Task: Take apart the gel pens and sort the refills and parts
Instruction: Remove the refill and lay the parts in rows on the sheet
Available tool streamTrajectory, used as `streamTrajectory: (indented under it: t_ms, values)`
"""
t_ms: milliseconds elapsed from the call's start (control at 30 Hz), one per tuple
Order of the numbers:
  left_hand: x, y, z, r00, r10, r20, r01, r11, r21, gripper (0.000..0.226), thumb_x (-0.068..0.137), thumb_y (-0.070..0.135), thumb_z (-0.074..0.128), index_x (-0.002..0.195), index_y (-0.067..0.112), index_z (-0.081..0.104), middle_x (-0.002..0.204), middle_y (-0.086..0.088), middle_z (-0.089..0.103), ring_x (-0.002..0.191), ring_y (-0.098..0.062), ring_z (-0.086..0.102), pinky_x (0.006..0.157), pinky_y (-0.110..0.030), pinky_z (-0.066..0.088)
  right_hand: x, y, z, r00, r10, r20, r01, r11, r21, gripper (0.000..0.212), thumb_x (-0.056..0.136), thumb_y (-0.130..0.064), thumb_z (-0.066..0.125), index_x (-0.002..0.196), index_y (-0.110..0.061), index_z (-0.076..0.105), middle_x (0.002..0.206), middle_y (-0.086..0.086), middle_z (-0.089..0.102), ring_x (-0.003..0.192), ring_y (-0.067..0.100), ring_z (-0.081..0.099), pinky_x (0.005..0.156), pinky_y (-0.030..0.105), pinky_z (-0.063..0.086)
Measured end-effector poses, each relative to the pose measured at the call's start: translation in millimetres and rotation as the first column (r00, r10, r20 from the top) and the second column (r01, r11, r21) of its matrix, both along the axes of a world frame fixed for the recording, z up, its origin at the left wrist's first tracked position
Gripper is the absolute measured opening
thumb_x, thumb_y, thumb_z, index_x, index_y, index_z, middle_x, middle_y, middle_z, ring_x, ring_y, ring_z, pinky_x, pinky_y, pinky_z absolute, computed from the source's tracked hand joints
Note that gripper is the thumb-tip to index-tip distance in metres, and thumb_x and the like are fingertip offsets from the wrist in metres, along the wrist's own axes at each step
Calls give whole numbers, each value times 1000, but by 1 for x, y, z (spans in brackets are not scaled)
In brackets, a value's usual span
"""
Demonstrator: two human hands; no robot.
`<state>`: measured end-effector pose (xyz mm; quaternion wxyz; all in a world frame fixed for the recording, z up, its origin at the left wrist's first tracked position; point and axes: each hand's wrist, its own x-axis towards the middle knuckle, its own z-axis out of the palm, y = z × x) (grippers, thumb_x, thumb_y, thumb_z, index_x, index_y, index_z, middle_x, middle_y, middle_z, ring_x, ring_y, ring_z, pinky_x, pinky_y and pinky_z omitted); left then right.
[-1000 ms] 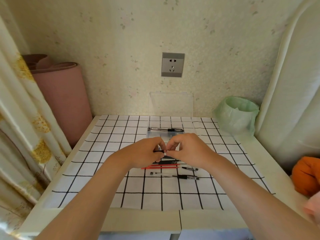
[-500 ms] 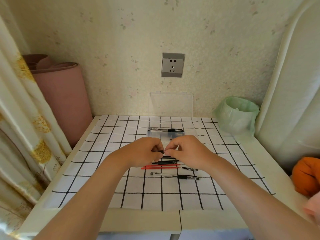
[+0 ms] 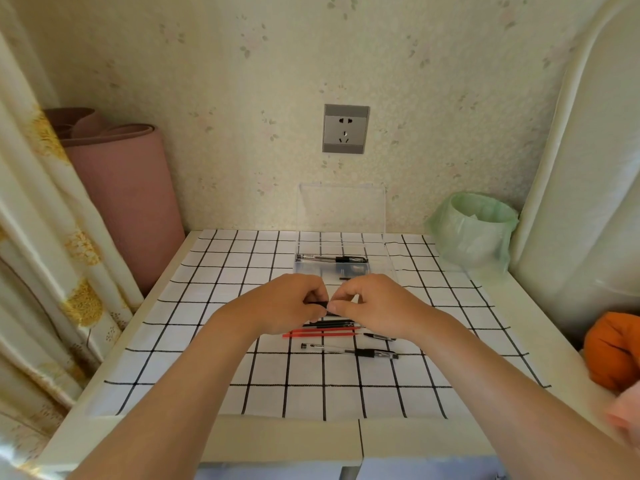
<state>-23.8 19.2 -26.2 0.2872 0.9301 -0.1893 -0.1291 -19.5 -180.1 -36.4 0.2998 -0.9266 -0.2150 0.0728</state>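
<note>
Your left hand [image 3: 287,303] and right hand [image 3: 374,306] meet over the middle of the counter [image 3: 277,438]. Their fingers are curled, and both pinch a short black pen part [image 3: 317,304] at their fingertips. How much of it sits inside your right hand cannot be told.

Just under your hands, on the checked cloth [image 3: 207,306], lie black refills [image 3: 329,323]. Red refills [image 3: 318,333] lie beside them on the near side, all running left to right. A small dark tip piece [image 3: 379,337] rests to their right. Nearer still lies a whole gel pen [image 3: 349,350], with a tiny black piece [image 3: 304,345] just off its left end.

Beyond your hands sits a clear box [image 3: 381,268] with another pen [image 3: 332,259] across its far part. Its lid [image 3: 341,206] leans on the wall. A green-bagged bin [image 3: 474,230] stands at the far right.
</note>
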Motion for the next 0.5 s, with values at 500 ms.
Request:
streamTrajectory:
  t_ms: [500]
  values:
    - [2, -1, -3, 1000, 1, 30, -2, 1000, 8, 8, 92, 23, 62, 94, 30, 60, 83, 15, 61, 70, 0, 56, 64, -18, 41, 1, -1, 3, 1000, -16, 10, 15, 999, 36, 10, 83, -39, 74, 92, -35, 70, 81, -26, 62, 59, -14, 53, 59, 16, 37]
